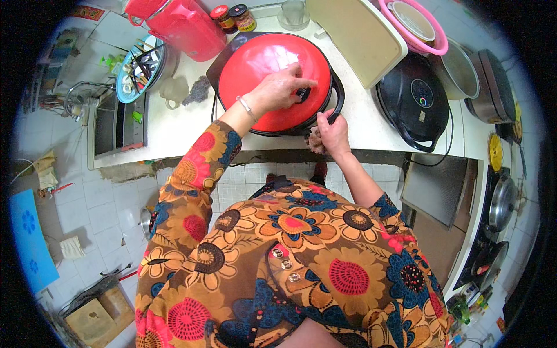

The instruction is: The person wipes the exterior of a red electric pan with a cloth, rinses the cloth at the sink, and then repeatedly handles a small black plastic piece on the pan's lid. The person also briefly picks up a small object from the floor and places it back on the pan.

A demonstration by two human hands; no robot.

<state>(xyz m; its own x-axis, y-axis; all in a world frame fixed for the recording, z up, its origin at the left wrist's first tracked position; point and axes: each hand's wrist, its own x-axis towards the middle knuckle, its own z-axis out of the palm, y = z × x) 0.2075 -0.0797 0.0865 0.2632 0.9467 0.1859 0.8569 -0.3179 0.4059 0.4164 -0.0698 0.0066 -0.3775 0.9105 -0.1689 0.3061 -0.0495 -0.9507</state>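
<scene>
A large round pan with a glossy red lid (248, 65) stands on a dark cooker base at the counter's front. Over the lid, my left hand (285, 87) has its fingers around the black lid knob (303, 94). To the lower right, my right hand (334, 132) grips the black side handle (338, 93) with its thumb on top. A brownish cloth (316, 141) is bunched beneath the right hand's fingers, at the counter edge. The pan's contents are hidden under the lid.
A black electric griddle (413, 98) and a leaning cream board (361, 39) are on the right. Leftward are a red plastic jug (187, 32), a frosted mug (174, 91), a dark scouring pad (198, 90) and a blue basin of utensils (122, 93). Two jars (243, 18) stand behind.
</scene>
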